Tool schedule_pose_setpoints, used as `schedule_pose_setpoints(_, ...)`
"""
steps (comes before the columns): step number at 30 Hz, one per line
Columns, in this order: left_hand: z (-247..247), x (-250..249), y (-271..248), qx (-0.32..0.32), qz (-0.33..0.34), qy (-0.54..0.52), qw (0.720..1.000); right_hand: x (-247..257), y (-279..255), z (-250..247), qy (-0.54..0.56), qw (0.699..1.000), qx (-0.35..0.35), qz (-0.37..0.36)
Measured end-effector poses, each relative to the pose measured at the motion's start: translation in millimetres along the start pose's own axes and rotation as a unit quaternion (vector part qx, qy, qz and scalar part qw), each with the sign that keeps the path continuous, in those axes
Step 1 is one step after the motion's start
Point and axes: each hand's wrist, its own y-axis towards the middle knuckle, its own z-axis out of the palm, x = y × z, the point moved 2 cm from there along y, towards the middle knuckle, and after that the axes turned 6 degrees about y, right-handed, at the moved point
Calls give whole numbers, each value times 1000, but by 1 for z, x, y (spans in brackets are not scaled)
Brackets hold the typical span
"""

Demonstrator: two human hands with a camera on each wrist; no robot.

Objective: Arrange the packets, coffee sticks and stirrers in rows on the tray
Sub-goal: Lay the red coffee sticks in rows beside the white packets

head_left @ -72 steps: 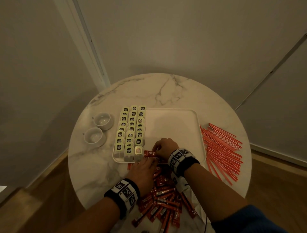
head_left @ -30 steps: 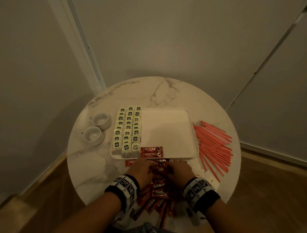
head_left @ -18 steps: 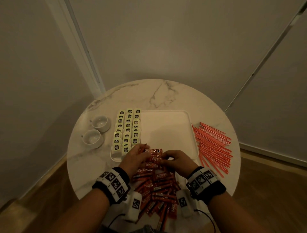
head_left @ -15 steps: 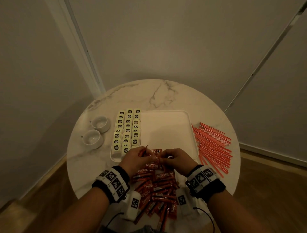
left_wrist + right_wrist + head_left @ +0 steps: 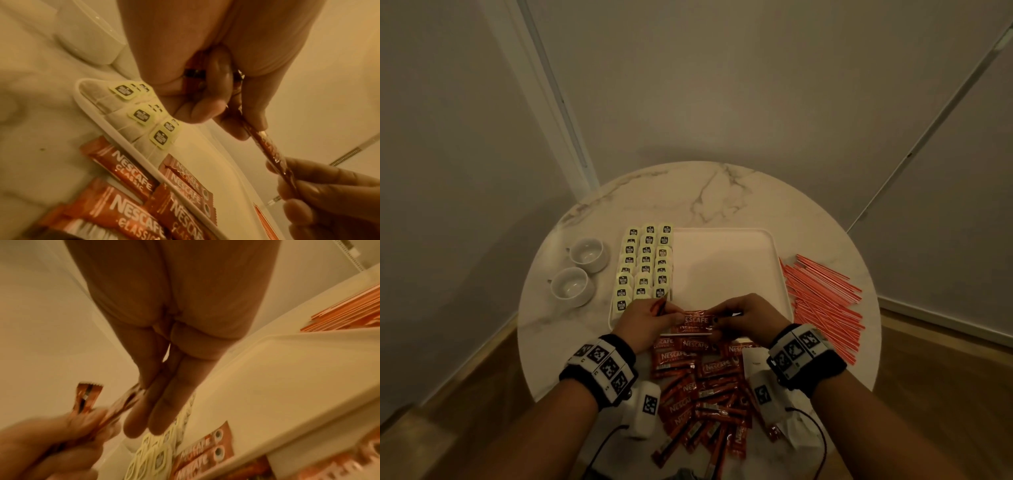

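A white tray (image 5: 722,267) lies on the round marble table (image 5: 705,198). Tea-bag packets (image 5: 645,263) fill three columns on its left side. Both hands hold one red coffee stick (image 5: 695,320) just above the tray's near edge. My left hand (image 5: 671,313) pinches its left end and keeps more sticks in the palm. My right hand (image 5: 722,320) pinches the right end. In the left wrist view the held stick (image 5: 267,151) runs between the two hands, above two sticks (image 5: 189,180) lying on the tray beside the packets (image 5: 141,115). A loose pile of sticks (image 5: 705,394) covers the table's near edge.
Red stirrers (image 5: 822,301) lie in a heap on the table right of the tray. Two white cups (image 5: 587,255) (image 5: 570,287) stand left of it. Walls close in behind the table, and wooden floor shows around it.
Two sticks came to lie on the tray's near edge. Both hands then dropped to the pile, took up sticks, and rose with one stick held between them over that edge.
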Motion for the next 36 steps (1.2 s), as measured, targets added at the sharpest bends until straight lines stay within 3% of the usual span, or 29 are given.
schedule_pose_setpoints(9, -4, -1, 17, -28, -1, 14, 1000, 37, 37, 5, -174, 983, 39, -45)
schedule_pose_setpoints(15, -7, 10, 23, -105, -45, 83, 990, 30, 83, -3, -219, 975, -16, -27)
schedule_pose_setpoints(19, 9, 21, 13, -2, -30, 170, 985, 8, 109, -4, -228, 973, -30, 16)
schedule_pose_setpoints(22, 24, 23, 5, 53, 40, 278, 958, -5, 118, -1, -226, 973, -24, 34)
schedule_pose_setpoints(25, 38, 30, 2, 63, 115, 347, 929, -13, 123, 4, -222, 974, -21, 45)
schedule_pose_setpoints(31, 52, 28, -1, 60, 182, 419, 887, -19, 125, 9, -206, 977, -19, 50)
schedule_pose_setpoints(36, 55, 28, 0, 82, 166, 445, 876, -20, 125, 11, -205, 977, -19, 45)
